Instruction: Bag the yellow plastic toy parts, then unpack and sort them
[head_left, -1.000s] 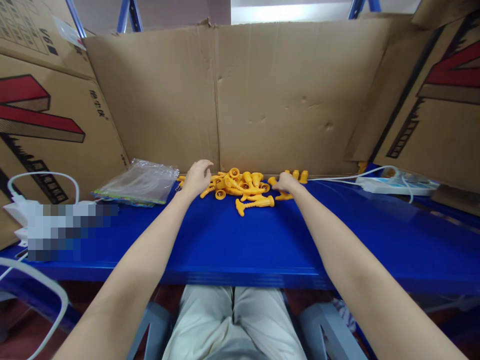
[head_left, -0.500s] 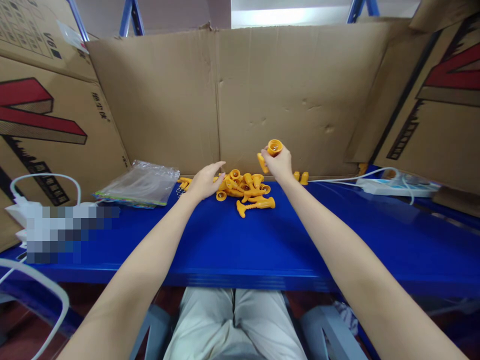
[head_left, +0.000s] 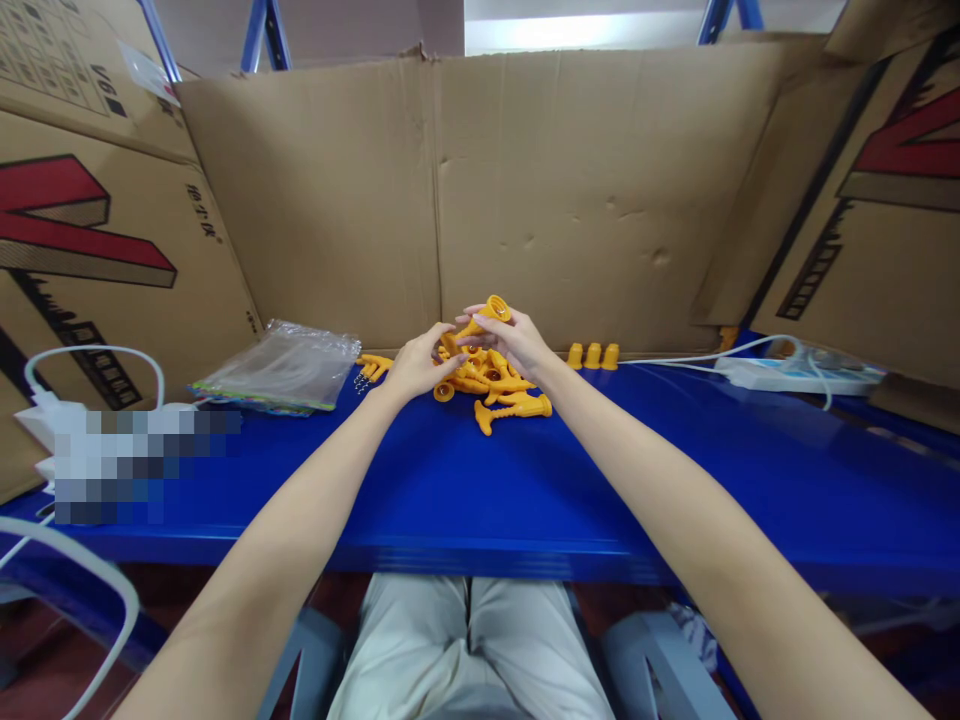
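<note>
My right hand holds a yellow plastic T-handled piece by its flared cup end, the hollow mouth turned up and towards me. Something metallic glints inside the cup. At the other end, my left hand has its thumb and fingers around the crossbar, though part of that grip is hidden. Under both hands lies a pile of similar yellow pieces. One T-handled piece with a ribbed shaft lies at the front of the pile. Further yellow pieces with small metal coils or chains beside them lie left of my left hand.
Small yellow cups stand in a row at the back right. Clear plastic bags lie on the left of the blue table. A white power strip with cables sits on the right. Cardboard walls the back and sides.
My right hand has moved left and slightly down with the T-handled piece, bringing it to my left hand. My left hand has shifted slightly right and closed around the crossbar.
</note>
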